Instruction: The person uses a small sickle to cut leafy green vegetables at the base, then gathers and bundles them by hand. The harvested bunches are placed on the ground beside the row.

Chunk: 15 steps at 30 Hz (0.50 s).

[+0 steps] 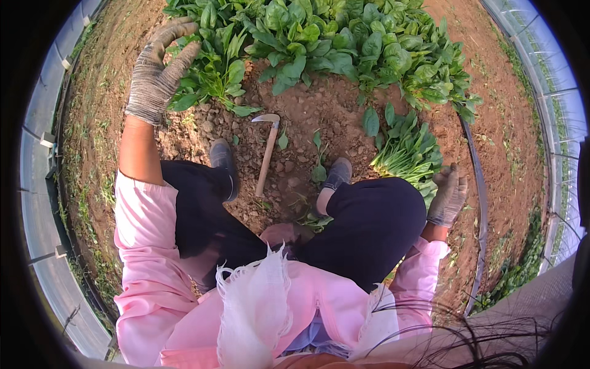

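Note:
My left hand, in a grey knitted work glove, is at the upper left with thumb and fingers spread. It reaches to the outer leaves of a leafy green plant, which looks like spinach; nothing shows in its grip. On the right, my right hand wears a similar, soiled glove. Its fingers are loosely bent, holding nothing that I can see, beside a pile of cut spinach with pale stems. A small sickle with a wooden handle and curved metal blade lies on the soil between my feet.
Dense growing spinach spans the bed ahead. My shoes rest on clumpy soil with a few loose leaves. A dark flat hose runs along the right. Plastic-film greenhouse walls rise at both sides.

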Motion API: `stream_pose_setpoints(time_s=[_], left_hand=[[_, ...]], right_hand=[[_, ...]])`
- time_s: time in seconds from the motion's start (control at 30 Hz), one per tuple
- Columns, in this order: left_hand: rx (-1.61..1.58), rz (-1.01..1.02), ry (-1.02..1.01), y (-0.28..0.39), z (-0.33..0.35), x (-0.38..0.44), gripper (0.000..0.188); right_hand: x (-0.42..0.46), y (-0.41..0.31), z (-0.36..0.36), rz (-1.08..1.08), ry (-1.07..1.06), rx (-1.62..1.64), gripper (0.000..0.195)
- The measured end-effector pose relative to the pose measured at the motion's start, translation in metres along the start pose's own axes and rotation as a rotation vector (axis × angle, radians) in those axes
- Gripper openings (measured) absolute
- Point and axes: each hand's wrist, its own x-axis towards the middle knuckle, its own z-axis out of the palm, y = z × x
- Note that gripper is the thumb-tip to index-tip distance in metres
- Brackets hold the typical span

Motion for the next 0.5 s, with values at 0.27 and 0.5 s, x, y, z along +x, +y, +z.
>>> stream_pose_setpoints(time_s=[0.27,0.5], left_hand=[[0.049,-0.001,-0.027,-0.014,-0.028,-0.032,0.032],[-0.066,0.086,-0.41,0.014,0.008,-0.038,0.04]], right_hand=[[0.029,-0.106,0.178,-0.001,-0.929,-0.311,0.028],[-0.078,0.135,0.296,0.335,-1.341,-0.725,0.044]])
